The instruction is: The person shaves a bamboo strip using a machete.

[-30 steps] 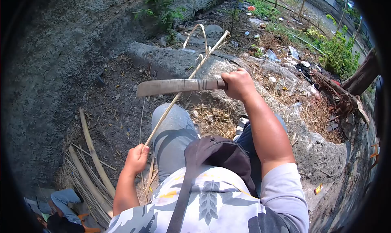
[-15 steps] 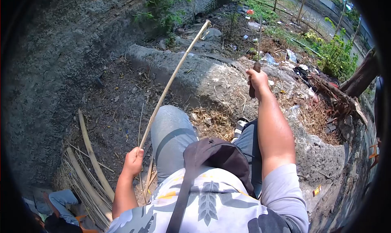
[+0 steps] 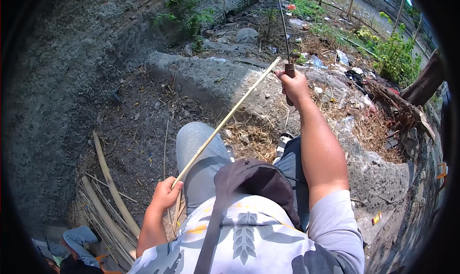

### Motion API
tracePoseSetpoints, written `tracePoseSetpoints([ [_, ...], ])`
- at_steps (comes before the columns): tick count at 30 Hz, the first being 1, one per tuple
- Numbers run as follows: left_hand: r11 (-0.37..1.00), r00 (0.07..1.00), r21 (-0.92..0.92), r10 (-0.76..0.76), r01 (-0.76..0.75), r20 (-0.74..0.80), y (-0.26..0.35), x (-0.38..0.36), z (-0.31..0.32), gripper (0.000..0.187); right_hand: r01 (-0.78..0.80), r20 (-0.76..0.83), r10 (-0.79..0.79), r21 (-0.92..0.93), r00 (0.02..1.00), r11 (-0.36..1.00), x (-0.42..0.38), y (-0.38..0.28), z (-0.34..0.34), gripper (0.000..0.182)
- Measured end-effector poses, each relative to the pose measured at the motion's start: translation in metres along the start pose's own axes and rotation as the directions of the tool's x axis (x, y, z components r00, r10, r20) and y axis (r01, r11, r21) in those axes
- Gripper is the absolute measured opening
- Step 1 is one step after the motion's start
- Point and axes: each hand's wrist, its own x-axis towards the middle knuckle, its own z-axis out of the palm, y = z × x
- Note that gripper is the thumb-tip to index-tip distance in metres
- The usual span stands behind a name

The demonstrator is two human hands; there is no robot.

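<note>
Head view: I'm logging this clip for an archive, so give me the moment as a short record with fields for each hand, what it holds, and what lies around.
left hand: left hand closed around the near end of a thin bamboo strip
right hand: right hand closed on the grip of a machete, blade seen edge-on, pointing up and away
strip: slants from the left hand up to near the right hand
seat: concrete ledge
ground left: bundle of bamboo strips
lap: dark bag
</note>
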Motion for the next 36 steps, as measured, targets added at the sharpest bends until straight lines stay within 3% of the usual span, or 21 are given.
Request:
tracePoseSetpoints([
  [4, 0.999, 1.000, 0.033, 0.019, -0.019, -0.005, 0.013, -0.002, -0.002, 0.043, 0.144, 0.003, -0.145, -0.167, 0.989, 0.975, 0.011, 0.019, 0.003, 0.026],
  [8, 0.991, 0.998, 0.129, 0.050, -0.046, -0.032, 0.014, -0.002, -0.002, 0.042, 0.158, 0.079, -0.143, -0.244, 0.987, 0.957, 0.011, 0.022, 0.004, 0.025],
  [10, 0.985, 0.998, 0.170, 0.042, -0.033, -0.050, 0.018, -0.003, -0.002, 0.041, 0.149, 0.110, -0.128, -0.206, 0.986, 0.967, 0.002, 0.011, 0.006, 0.025],
  [17, 0.929, 0.930, 0.280, 0.305, -0.243, -0.204, 0.009, 0.000, 0.007, 0.030, 0.157, 0.156, -0.144, -0.079, 0.977, 0.984, -0.011, -0.002, 0.013, 0.026],
  [19, 0.912, 0.916, 0.307, 0.342, -0.270, -0.210, 0.005, 0.001, 0.007, 0.029, 0.241, 0.127, -0.228, -0.095, 0.965, 0.966, -0.016, -0.002, 0.015, 0.025],
  [26, 0.918, 0.919, 0.319, 0.318, -0.236, -0.233, 0.014, 0.000, 0.013, 0.027, 0.226, 0.070, -0.219, -0.123, 0.973, 0.966, -0.020, -0.008, 0.013, 0.025],
  [29, 0.935, 0.938, 0.290, 0.272, -0.205, -0.214, 0.016, 0.000, 0.011, 0.027, 0.353, 0.010, -0.361, -0.239, 0.932, 0.905, -0.017, -0.002, 0.011, 0.025],
  [31, 0.941, 0.961, 0.287, 0.230, -0.180, -0.151, 0.019, 0.000, 0.003, 0.027, 0.359, 0.013, -0.366, -0.225, 0.931, 0.906, -0.019, -0.005, 0.012, 0.022],
  [34, 0.963, 0.956, 0.141, 0.250, -0.229, -0.152, 0.012, 0.004, 0.001, 0.028, 0.348, -0.001, -0.355, -0.192, 0.935, 0.918, -0.018, -0.003, 0.014, 0.021],
  [36, 0.982, 0.973, 0.082, 0.179, -0.168, -0.147, 0.014, 0.003, 0.001, 0.026, 0.321, -0.017, -0.329, -0.170, 0.944, 0.931, -0.016, 0.000, 0.014, 0.024],
])
